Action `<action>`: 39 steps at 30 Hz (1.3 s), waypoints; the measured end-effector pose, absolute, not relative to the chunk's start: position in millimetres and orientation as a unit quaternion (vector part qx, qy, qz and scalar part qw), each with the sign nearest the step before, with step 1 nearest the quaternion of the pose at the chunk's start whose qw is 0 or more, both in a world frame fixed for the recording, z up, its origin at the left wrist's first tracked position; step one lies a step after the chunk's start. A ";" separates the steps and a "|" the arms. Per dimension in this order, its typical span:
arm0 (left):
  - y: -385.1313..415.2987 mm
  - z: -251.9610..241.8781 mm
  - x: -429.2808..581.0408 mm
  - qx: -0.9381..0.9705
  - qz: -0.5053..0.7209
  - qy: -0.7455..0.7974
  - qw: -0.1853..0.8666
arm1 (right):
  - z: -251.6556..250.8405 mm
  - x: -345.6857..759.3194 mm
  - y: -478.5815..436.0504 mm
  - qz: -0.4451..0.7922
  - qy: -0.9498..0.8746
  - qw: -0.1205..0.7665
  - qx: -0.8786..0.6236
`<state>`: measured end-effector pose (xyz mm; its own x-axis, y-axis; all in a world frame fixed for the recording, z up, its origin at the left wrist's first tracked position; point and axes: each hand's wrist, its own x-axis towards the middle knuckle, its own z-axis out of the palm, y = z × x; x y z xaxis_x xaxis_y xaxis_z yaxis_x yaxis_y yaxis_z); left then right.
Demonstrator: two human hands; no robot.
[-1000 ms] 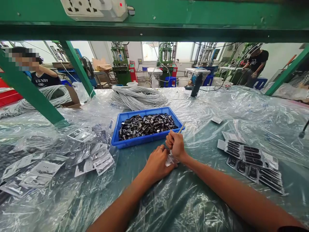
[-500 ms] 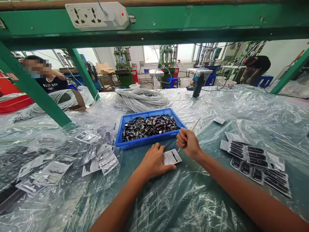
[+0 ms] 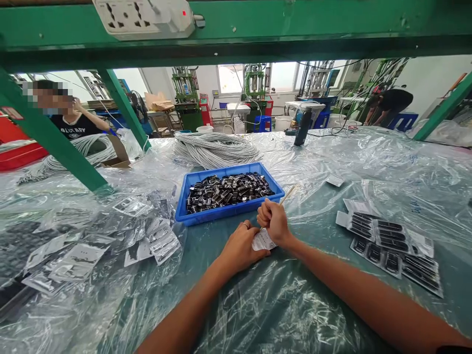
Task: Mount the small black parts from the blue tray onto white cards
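Observation:
My left hand (image 3: 241, 248) lies on the plastic-covered table and pins a small white packet (image 3: 262, 241) under its fingers. My right hand (image 3: 273, 222) is a fist closed round a thin wooden stick (image 3: 287, 195), whose lower end goes down onto the packet. Just beyond both hands stands a blue tray (image 3: 184, 209) heaped with small black parts (image 3: 228, 189).
Empty clear bags (image 3: 140, 236) lie in a heap at the left. Filled packets (image 3: 391, 243) are rowed up at the right. A coil of grey cable (image 3: 216, 147) lies behind the tray. A person (image 3: 73, 123) sits at far left, another (image 3: 391, 103) bends at the back right.
Half a second ago my right hand was lifted off to the right with the packet lying bare. It has swung back left and down, stick on the packet, as a second ago.

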<state>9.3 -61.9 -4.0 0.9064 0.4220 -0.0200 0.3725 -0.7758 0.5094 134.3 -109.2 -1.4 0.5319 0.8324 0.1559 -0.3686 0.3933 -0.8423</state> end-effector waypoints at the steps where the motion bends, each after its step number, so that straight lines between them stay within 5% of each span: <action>1: -61.6 -3.9 9.6 0.940 0.050 0.212 0.262 | -2.1 132.5 -107.9 0.382 -0.300 0.778 -0.399; 8: -65.5 -4.6 10.9 0.941 0.062 0.225 0.247 | -2.4 125.7 -109.6 0.408 -0.314 0.750 -0.415; 15: -71.1 -5.6 9.3 0.942 0.077 0.235 0.227 | 13.0 130.5 -135.3 0.551 -0.354 0.614 -0.441; 23: -60.4 5.6 2.6 0.943 0.031 0.235 0.232 | 18.0 142.3 -128.1 0.415 -0.283 0.789 -0.353; 39: -64.1 -2.9 10.0 0.935 0.064 0.228 0.265 | -1.3 122.1 -108.6 0.370 -0.306 0.783 -0.395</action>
